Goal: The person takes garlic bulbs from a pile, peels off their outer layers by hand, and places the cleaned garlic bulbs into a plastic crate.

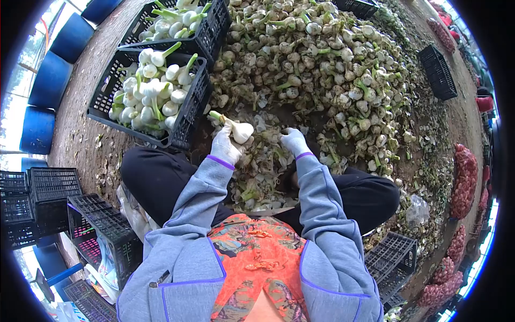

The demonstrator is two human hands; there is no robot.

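Observation:
My left hand (225, 148), in a white glove, is closed around a garlic bulb (244, 132). The bulb is white and clean, and its short green stem points up to the left. To the right, my gloved right hand (294, 143) is curled closed; whatever it may hold is hidden. Below both hands, loose garlic skins (263, 161) cover the ground between my crossed legs. Close to my left hand stands a black crate (185, 126) filled with peeled-looking white garlic bulbs (153, 91).
A large heap of unpeeled, dirty garlic (322, 70) spreads ahead. A second crate of garlic (212, 27) stands behind the first. Black crates (102, 214) sit at lower left, another crate (391, 260) at lower right. Red mesh sacks (464, 180) line the right; blue barrels (51, 80) the left.

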